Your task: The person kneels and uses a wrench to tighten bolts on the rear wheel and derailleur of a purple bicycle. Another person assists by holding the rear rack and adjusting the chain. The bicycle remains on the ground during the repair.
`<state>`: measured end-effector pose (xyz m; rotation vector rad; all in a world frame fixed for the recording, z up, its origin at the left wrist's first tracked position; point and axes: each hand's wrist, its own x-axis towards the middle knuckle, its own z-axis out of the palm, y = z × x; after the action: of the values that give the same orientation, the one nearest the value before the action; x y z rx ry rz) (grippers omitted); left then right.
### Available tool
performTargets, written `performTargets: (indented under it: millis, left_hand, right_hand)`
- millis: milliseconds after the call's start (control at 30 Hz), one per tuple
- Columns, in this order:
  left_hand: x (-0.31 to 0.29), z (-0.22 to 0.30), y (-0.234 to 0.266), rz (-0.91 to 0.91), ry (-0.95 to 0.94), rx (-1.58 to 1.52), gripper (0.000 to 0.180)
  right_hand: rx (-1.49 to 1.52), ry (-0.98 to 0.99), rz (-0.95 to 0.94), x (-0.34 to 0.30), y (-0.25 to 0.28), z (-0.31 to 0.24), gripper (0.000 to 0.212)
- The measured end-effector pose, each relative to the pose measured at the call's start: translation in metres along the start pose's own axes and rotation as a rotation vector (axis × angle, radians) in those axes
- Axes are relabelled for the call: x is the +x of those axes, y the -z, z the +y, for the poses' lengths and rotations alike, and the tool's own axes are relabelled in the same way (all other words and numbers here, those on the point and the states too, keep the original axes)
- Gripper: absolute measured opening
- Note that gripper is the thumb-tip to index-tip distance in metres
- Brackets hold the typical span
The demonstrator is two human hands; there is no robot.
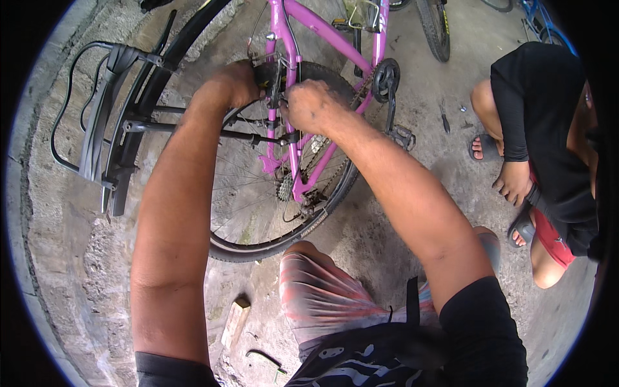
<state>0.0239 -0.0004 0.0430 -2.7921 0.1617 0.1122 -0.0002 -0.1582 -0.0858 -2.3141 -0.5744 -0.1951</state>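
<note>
A pink bicycle frame (303,19) stands over its rear wheel (258,213), black tyre on the concrete. My left hand (233,84) is closed around the black rear brake (271,79) at the top of the wheel. My right hand (308,106) grips the same spot from the other side, against the pink seat stays. What the fingers pinch is hidden by the hands. The chain cogs (285,187) sit lower on the wheel, and the crank with its pedal (401,135) hangs to the right.
A black rear carrier rack (106,122) juts out to the left. A crouching person in a black top and red shorts (548,129) is at right, hand on knee. A small tool (445,121) lies on the floor, a wood block (235,320) and a bent black piece (264,357) near my knee.
</note>
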Motion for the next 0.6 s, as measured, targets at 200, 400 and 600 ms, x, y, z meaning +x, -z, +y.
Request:
performTargets:
  millis: [200, 400, 600]
  left_hand:
    - [0.014, -0.019, -0.012, -0.037, -0.065, 0.060, 0.050]
    - [0.010, -0.008, -0.005, -0.022, -0.068, 0.055, 0.053]
    - [0.007, -0.001, 0.005, -0.091, -0.061, 0.069, 0.056]
  right_hand:
    - [-0.128, 0.085, -0.007, 0.004, 0.001, 0.001, 0.036]
    - [-0.296, 0.163, -0.021, 0.004, 0.012, 0.002, 0.034]
    - [-0.335, 0.211, 0.014, 0.011, 0.008, 0.009, 0.034]
